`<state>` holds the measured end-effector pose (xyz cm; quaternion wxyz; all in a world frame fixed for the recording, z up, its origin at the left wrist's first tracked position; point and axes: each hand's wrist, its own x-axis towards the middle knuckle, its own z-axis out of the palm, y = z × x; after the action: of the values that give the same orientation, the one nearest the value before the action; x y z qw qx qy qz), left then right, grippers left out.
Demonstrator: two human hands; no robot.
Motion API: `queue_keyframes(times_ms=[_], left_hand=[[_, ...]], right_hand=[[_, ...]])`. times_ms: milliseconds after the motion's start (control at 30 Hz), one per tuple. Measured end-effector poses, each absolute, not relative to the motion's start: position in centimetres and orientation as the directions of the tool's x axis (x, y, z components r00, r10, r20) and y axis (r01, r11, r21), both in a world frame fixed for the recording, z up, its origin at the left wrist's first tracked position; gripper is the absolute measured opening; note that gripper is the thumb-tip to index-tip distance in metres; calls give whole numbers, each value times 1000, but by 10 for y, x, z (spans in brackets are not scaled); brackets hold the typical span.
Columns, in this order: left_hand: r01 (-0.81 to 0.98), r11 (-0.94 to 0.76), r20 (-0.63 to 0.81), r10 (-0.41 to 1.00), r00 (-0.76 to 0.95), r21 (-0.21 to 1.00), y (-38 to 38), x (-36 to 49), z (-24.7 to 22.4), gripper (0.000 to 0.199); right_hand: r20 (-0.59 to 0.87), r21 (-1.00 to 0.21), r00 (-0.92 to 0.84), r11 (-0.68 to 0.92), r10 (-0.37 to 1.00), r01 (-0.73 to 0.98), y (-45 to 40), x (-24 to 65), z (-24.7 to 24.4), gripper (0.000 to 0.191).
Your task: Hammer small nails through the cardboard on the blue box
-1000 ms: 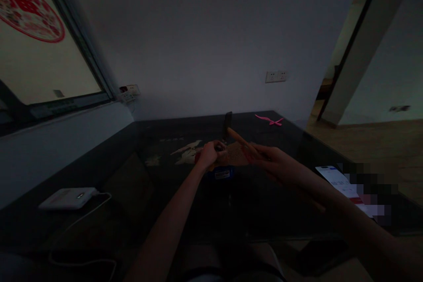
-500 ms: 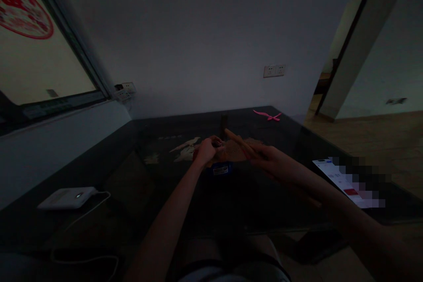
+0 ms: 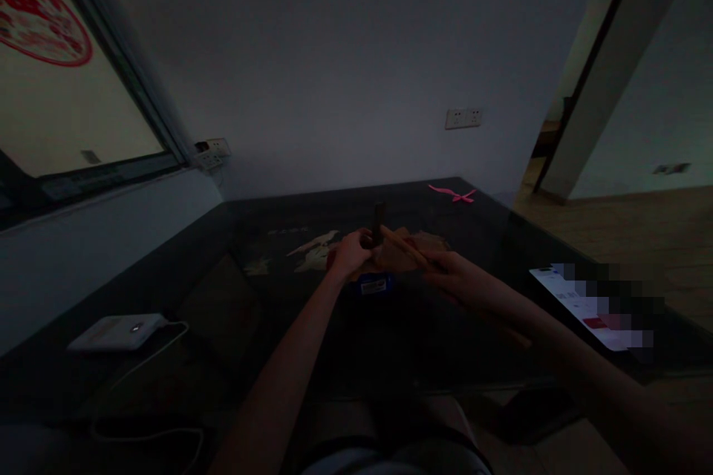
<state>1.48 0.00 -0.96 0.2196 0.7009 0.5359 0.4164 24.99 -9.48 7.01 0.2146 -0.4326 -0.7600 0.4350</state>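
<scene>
My right hand (image 3: 454,271) is closed round the wooden handle of a hammer (image 3: 404,243). Its dark head points up and away from me, right beside the fingertips of my left hand (image 3: 352,254). The left fingers are curled together in a pinch over a brown, flat piece (image 3: 393,258); what they grip is too dark and small to make out. Just below, on the near side, lies a blue object with a white label (image 3: 374,286). Something reddish shows partly behind my left hand.
Pale torn patches (image 3: 316,252) mark the black table (image 3: 312,211). A white power bank (image 3: 116,332) with a cable lies at the left and a lit phone (image 3: 579,308) at the right. Near the wall is a pink ribbon (image 3: 457,197).
The hammer head has come down a little, closer to my left fingers, and my right hand has dropped slightly. My left hand stays almost in place.
</scene>
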Motion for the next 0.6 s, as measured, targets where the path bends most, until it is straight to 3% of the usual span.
queue_keyframes(times_ms=[267,467,600], left_hand=[[539,-321,335,939,74,779,6,13,-17,24],[591,-314,347,936,61,743,3,12,-14,35],[628,-289,341,939,40,723,2,13,-13,37]], right_hand=[[2,-832,-527,294,850,471,-100,249,85,46],[-91,-849,-552,226,829,478,-93,248,76,41],[-14,-852,-569,288,822,437,-93,252,81,39]])
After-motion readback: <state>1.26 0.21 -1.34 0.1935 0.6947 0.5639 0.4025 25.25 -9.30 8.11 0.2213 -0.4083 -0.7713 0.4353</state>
